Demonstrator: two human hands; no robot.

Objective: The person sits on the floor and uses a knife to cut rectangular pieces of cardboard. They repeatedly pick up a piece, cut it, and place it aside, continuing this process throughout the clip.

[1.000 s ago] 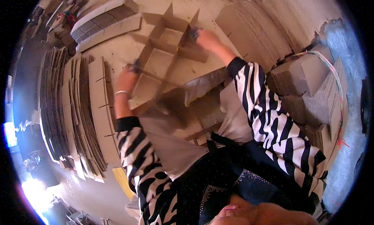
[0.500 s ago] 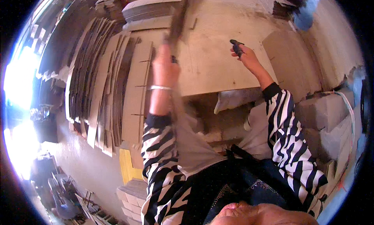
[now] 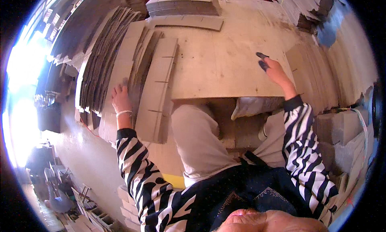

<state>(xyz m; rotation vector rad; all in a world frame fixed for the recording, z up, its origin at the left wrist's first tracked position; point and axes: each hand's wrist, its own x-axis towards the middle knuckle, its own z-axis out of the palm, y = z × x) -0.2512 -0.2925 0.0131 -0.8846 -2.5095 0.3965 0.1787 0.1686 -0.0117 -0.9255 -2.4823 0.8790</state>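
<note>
My left hand (image 3: 121, 97) rests at the left on a long cardboard strip (image 3: 123, 57), its fingers apart and touching the surface. That strip leans among several others standing in a row. Between this row and my lap lies a notched cardboard strip (image 3: 157, 91) with evenly spaced slits. Over the right part of the wooden tabletop (image 3: 217, 51), my right hand (image 3: 276, 71) is held with thumb and forefinger apart. Dark covers sit on those fingertips, and nothing shows between them; the other fingers are partly hidden.
At the far side of the tabletop lies a stack of notched cardboard (image 3: 181, 7), with a single flat strip (image 3: 189, 22) in front of it. More cardboard sheets (image 3: 309, 75) are stacked at the right. A pale sack (image 3: 255, 105) shows under the table's near edge.
My left hand has moved from above the tabletop, where it held a blurred dark strip, leftward to the cardboard row. The strip has left that hand. My right hand stays over the tabletop.
</note>
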